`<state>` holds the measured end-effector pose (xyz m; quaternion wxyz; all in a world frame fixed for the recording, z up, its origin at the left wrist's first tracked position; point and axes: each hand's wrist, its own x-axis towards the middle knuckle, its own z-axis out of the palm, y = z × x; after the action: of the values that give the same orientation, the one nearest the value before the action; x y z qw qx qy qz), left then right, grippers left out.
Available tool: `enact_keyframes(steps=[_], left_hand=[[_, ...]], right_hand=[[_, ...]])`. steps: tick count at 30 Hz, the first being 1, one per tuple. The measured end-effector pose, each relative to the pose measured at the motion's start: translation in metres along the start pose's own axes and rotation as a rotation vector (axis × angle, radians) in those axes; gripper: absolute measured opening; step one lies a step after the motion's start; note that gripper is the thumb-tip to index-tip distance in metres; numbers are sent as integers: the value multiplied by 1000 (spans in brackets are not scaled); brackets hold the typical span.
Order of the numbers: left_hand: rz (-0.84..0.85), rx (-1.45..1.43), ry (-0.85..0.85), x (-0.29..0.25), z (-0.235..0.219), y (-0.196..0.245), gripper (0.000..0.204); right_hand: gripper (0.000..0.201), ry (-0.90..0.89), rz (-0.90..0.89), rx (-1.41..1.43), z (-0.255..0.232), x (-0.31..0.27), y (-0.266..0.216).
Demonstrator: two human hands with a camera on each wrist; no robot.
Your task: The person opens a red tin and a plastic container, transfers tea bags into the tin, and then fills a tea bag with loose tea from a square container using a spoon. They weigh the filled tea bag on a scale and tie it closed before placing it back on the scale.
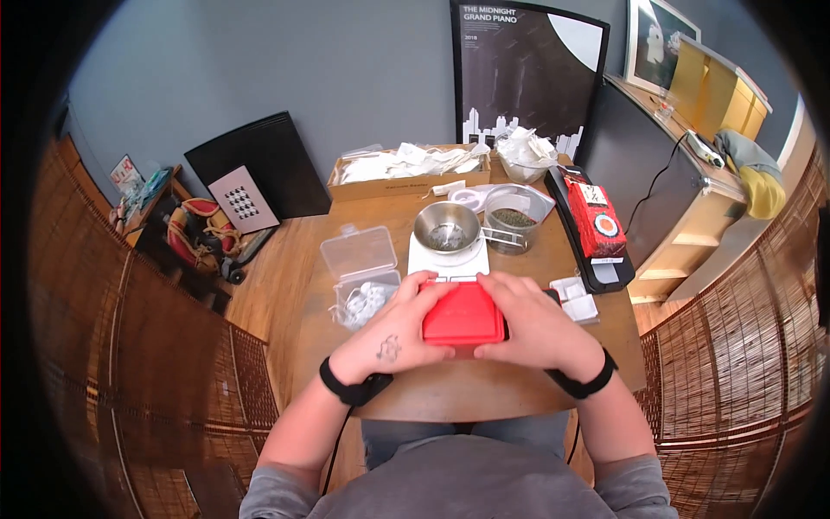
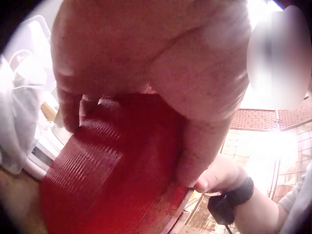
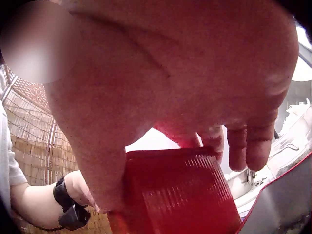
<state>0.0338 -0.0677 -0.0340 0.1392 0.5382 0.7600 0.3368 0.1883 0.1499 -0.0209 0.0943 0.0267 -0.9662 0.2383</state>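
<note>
Both hands hold a red box with ridged sides (image 1: 464,313) over the near part of the wooden table. My left hand (image 1: 389,333) grips its left side, thumb at the near edge and fingers along the far one. On the other side, my right hand (image 1: 546,333) grips it the same way. The wrist views show the ridged side of the box (image 2: 92,161) close under each palm. Just beyond it, a white kitchen scale (image 1: 424,261) bears a steel pan (image 1: 422,227) with a wire handle. Right of the pan stands a glass container of dried leaves (image 1: 520,246).
To the left lies an open clear plastic case (image 1: 359,253) with white stringed pouches. Small white packets (image 1: 579,307) sit at the right, near a black tray (image 1: 608,277) under a red package (image 1: 596,212). A cardboard box (image 1: 406,189) of white bags lines the back.
</note>
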Motion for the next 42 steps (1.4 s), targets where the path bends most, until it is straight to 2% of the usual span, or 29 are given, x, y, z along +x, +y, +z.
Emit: enact_keyframes(steps=[5, 6, 8, 10, 11, 12, 13, 15, 17, 20, 21, 22, 25, 28, 34, 35, 39, 42], left_hand=[[10, -29, 194, -32, 36, 7, 120], [9, -28, 214, -40, 43, 7, 120], [-40, -218, 245, -50, 54, 8, 124], [-45, -310, 254, -55, 66, 0, 126], [-46, -420, 244, -55, 69, -4, 127], [-50, -530, 230, -55, 73, -7, 128], [-52, -531, 229, -55, 73, -7, 128], [-80, -404, 226, -54, 73, -7, 126], [-84, -396, 227, -52, 75, -10, 124], [-83, -430, 215, -46, 78, -16, 119], [-101, -467, 218, -45, 81, -19, 116], [-81, -482, 181, -45, 83, -21, 116], [29, -403, 220, -47, 79, -27, 114], [80, -355, 220, -42, 81, -37, 113], [2, -374, 209, -43, 76, -28, 110], [25, -355, 220, -42, 76, -28, 111], [38, -414, 219, -38, 84, -35, 113], [37, -406, 247, -39, 79, -26, 116]], right_hand=[[104, -73, 27, 9, -9, -20, -15], [105, -93, 33, -3, -8, -26, -17], [103, -108, 6, -35, -7, -33, -22], [104, -27, -57, -254, -6, -40, -30], [104, -27, -62, -261, -5, -37, -37], [102, -3, -165, -257, 0, -32, -48], [101, 22, -265, -249, 6, -28, -57], [97, 30, -298, -313, 19, -23, -64], [89, 50, -348, -389, 30, -18, -59], [85, 55, -332, -425, 34, -14, -57], [75, 73, -350, -434, 36, -12, -58], [75, 75, -306, -446, 38, -13, -57], [65, 60, -317, -436, 39, -9, -57], [65, 52, -329, -470, 42, -8, -55], [62, 17, -308, -442, 40, -7, -57], [62, -11, -278, -348, 37, -5, -57], [61, -65, -279, -399, 30, -6, -61], [59, -48, -264, -318, 21, 1, -55]])
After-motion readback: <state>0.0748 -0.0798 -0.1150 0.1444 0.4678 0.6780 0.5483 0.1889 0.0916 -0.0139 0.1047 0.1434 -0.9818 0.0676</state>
